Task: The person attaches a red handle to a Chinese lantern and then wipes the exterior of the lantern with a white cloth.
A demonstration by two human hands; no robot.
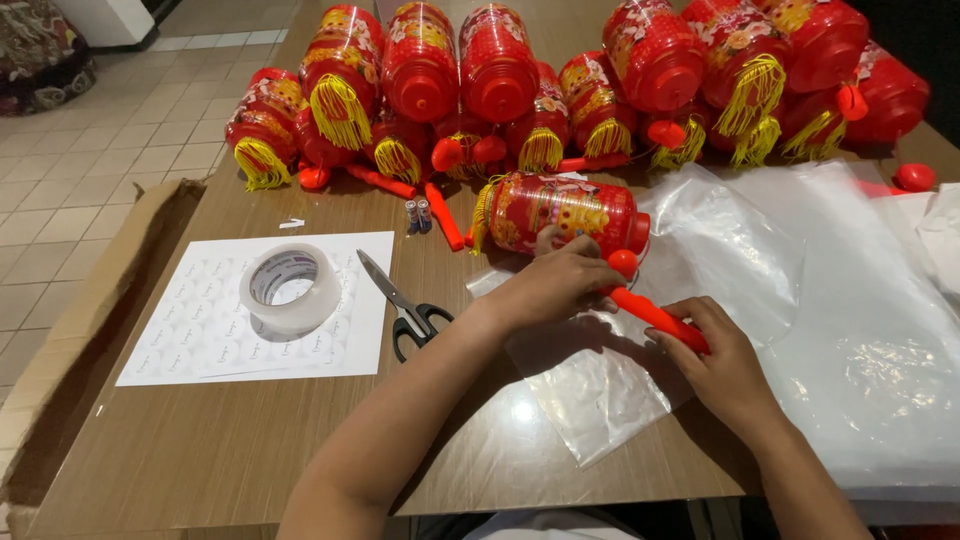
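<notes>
A red and gold plastic lantern (560, 210) with a yellow tassel lies on its side on the wooden table (250, 440), partly over a clear plastic bag (590, 390). My left hand (555, 282) rests on the lantern's near side, fingers curled by its red end knob. My right hand (715, 365) grips a red-orange stick handle (650, 312) that runs up to the lantern's knob.
Many more red lanterns (560, 70) are piled along the table's far edge. A roll of clear tape (290, 287) sits on a white sticker sheet (200, 340); black-handled scissors (405, 305) lie beside it. Two small batteries (418, 215), a stack of clear bags (860, 330) at right, cardboard (80, 330) at left.
</notes>
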